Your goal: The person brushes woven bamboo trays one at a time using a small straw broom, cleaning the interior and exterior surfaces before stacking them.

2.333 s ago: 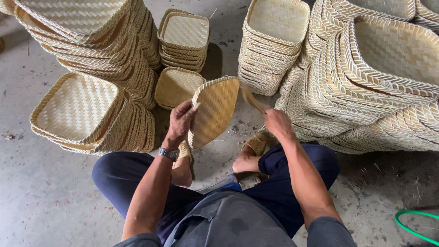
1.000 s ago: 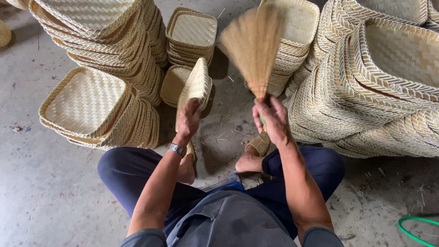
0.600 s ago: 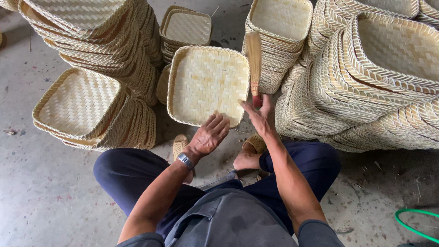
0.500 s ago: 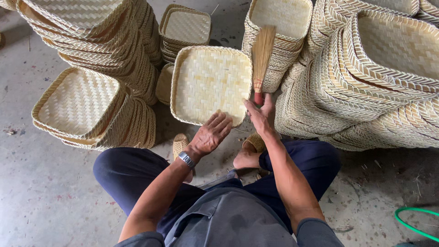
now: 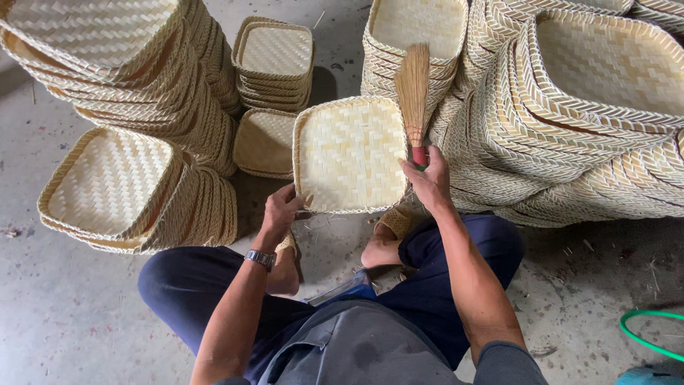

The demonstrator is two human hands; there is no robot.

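I sit on the concrete floor with a square woven bamboo tray (image 5: 350, 153) held up in front of me, its inside facing me. My left hand (image 5: 280, 210) grips the tray's lower left corner. My right hand (image 5: 428, 182) is closed around the red handle of a small straw hand broom (image 5: 413, 89), whose bristles point up along the tray's right edge. A wristwatch (image 5: 261, 259) sits on my left wrist.
Tall stacks of the same woven trays ring me: left (image 5: 114, 182), upper left (image 5: 100, 50), two small stacks behind the tray (image 5: 274, 53), centre back (image 5: 417, 25) and a large leaning pile right (image 5: 605, 107). A green hose (image 5: 645, 339) lies at lower right.
The tray turned from edge-on to face me and shifted slightly right. The broom swung from above the tray to upright at its right edge. My left hand slid to the lower left corner.
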